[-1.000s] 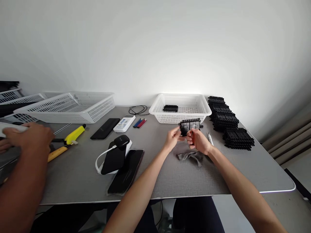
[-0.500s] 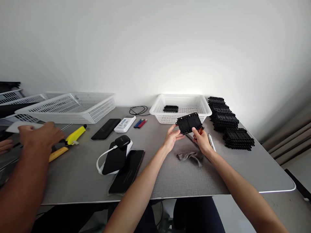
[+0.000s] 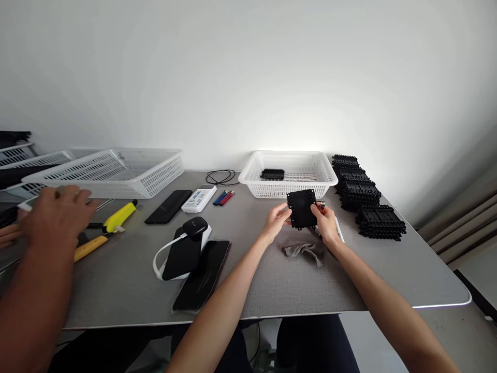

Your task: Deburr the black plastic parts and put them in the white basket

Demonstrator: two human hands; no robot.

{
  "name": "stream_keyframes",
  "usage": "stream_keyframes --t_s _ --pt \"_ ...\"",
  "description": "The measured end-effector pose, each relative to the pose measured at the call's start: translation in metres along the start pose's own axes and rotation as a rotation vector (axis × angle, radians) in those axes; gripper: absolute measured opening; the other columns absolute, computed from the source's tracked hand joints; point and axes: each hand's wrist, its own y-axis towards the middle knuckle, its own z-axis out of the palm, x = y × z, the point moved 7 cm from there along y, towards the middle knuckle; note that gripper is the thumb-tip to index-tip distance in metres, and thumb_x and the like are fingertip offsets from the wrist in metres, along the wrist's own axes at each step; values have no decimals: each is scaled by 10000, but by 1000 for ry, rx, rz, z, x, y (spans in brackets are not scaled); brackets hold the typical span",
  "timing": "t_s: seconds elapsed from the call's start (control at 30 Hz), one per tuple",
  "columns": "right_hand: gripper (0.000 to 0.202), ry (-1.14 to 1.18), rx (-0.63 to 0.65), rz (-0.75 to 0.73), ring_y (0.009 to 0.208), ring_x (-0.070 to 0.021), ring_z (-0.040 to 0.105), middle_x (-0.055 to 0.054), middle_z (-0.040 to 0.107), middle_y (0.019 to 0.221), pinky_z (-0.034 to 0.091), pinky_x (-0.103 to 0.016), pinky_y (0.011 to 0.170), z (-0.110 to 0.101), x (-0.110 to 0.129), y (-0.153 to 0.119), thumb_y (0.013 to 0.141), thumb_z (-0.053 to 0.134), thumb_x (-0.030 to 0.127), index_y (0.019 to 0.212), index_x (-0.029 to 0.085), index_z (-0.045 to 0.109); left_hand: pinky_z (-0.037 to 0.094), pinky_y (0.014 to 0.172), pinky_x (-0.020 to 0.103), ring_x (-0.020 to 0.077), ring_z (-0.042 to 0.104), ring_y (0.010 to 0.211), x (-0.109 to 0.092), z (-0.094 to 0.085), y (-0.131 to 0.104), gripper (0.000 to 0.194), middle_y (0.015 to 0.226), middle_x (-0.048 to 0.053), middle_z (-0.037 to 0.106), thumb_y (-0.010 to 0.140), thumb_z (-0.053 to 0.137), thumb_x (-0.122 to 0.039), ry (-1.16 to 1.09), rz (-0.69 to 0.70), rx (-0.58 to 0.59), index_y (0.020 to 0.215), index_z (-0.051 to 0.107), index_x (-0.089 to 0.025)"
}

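Note:
A black plastic plate [image 3: 302, 209] with toothed edges is held up above the table, in front of a white basket. My left hand [image 3: 275, 221] closes on its left edge, thumb on the face. At its right edge, my right hand [image 3: 326, 223] pinches the plate with the thumb in front. A small dark-ended object [image 3: 322, 205] sticks up from the right hand's fingers; its kind cannot be made out. Beneath the hands lies a crumpled grey cloth [image 3: 305, 252]. A white marker [image 3: 339, 230] is partly hidden behind my right hand.
The white basket [image 3: 287, 190] holds a similar black plate [image 3: 272, 174]. Stacks of black plates [image 3: 380, 221] stand at the right. Left are two lighters [image 3: 224, 198], a white box [image 3: 199, 199], phones [image 3: 202, 274] and a yellow-handled tool [image 3: 120, 216]. Another person's hand [image 3: 58, 212] reaches in there.
The plate has turned more upright and moved slightly lower, with both hands still on it. The orange part seen by my right hand is now hidden. The other person's hand has shifted.

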Motion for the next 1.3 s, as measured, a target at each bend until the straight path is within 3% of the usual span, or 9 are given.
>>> stream_keyframes --t_s 0.1,0.2,0.3,0.43,0.53,0.67,0.83,0.97,1.3 --pt "288 -14 -34 -16 827 -185 517 -7 583 865 406 -272 702 -2 5 -3 780 650 464 922 232 555 598 658 371 250 713 811 0 -4 0 539 963 116 763 771 739 -406 45 16 -43 1231 635 -146" --pt "278 -35 -149 -71 974 -200 499 -28 555 1025 400 -282 768 -12 17 -7 846 573 453 1035 262 504 590 618 354 244 710 773 1 -6 0 487 942 116 765 768 740 -376 95 24 -71 1186 656 -140" --pt "179 -80 -191 -179 912 -204 454 -23 508 940 381 -292 747 -17 33 -14 888 505 445 905 267 511 580 588 336 242 711 742 3 -6 0 433 908 113 768 771 731 -360 133 31 -81 1143 674 -145" --pt "267 -22 -86 -257 691 -181 353 -3 393 722 315 -286 608 -11 45 -19 869 478 423 678 242 434 586 594 350 256 721 739 2 -6 1 420 881 112 772 782 708 -365 157 57 -97 1140 667 -150" --pt "299 112 86 -154 592 -156 259 10 310 647 214 -271 509 3 40 -19 831 460 441 629 230 399 595 613 375 269 726 748 -2 -5 0 425 886 117 773 799 678 -381 170 90 -105 1154 657 -147" --pt "277 274 369 164 544 -131 191 28 259 625 103 -247 458 29 21 -22 763 461 460 641 226 373 602 681 388 270 731 783 -10 -2 -4 424 916 119 774 812 652 -370 210 151 -118 1165 651 -137" --pt "242 275 542 356 518 -111 198 36 279 605 111 -221 432 45 12 -30 701 470 441 645 219 394 595 808 385 263 733 873 -21 7 -11 389 967 108 775 818 641 -320 275 234 -104 1157 656 -131" --pt "231 281 587 449 513 -109 199 40 273 598 131 -213 425 48 11 -34 684 443 438 644 219 378 606 823 379 254 735 906 -27 15 -16 375 990 97 774 823 630 -306 305 281 -70 1154 658 -134" --pt "211 324 552 520 517 -104 180 44 255 602 118 -210 425 42 13 -32 679 430 413 639 216 365 614 857 389 267 719 1016 -35 26 -25 331 1086 102 755 853 591 -266 366 361 -23 1158 650 -152"
